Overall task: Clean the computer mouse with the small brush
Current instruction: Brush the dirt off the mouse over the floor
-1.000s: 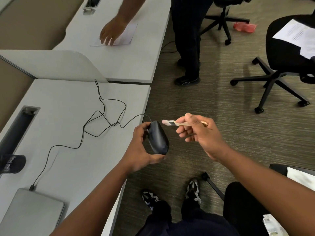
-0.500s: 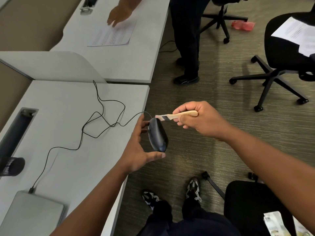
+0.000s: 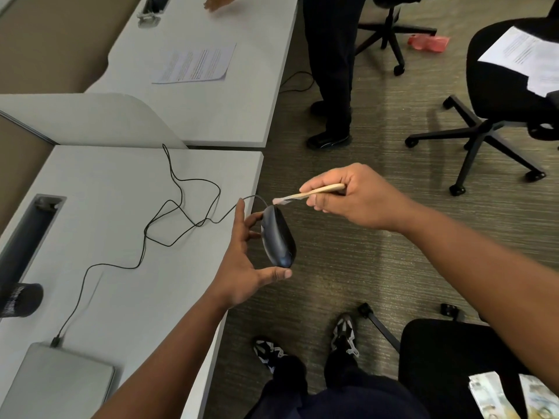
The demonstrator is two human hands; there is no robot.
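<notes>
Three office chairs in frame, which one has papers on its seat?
The office chair at the upper right: white printed sheets lie on its black seat. The chair at top centre shows only its base, and the one at the bottom right holds a colourful packet.

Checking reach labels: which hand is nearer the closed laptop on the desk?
Left. The left hand holds the mouse at the desk edge, up and right of the laptop. The right hand is farther right, over the carpet, holding the brush.

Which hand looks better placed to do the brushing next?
The right hand: it already grips the small brush, bristles just above the mouse's cable end. The left hand is busy holding the mouse off the desk edge.
</notes>
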